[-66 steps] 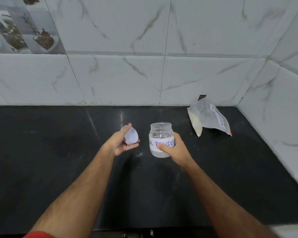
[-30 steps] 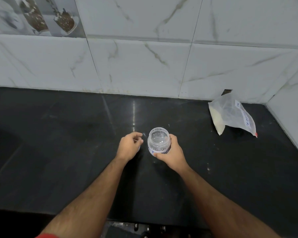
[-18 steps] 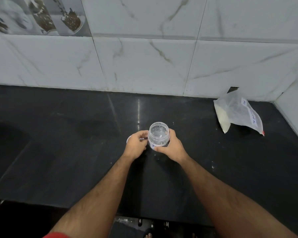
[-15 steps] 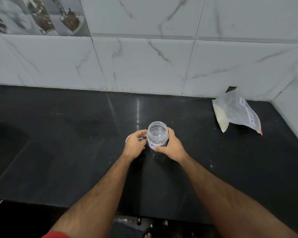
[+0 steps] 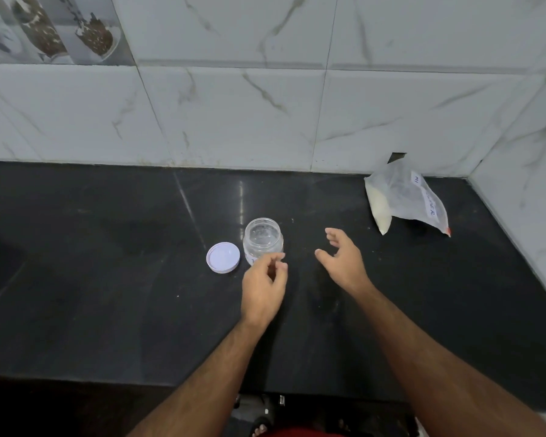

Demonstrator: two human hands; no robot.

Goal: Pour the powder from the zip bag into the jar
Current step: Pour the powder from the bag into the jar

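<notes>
Dim, flat light; glare streak on counter (image 5: pixel 241 197); edges warped.

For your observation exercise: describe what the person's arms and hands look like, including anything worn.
Both forearms are bare, with no sleeves in view. The left hand and right hand show no rings, watch, bracelets or gloves. A bit of red clothing shows at the bottom edge.

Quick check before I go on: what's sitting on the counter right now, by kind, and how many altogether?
Jar, open and upright: 1
Lid, lying flat left of the jar: 1
Zip bag with powder, in the far right corner: 1
Total: 3
Both hands are empty.
</notes>
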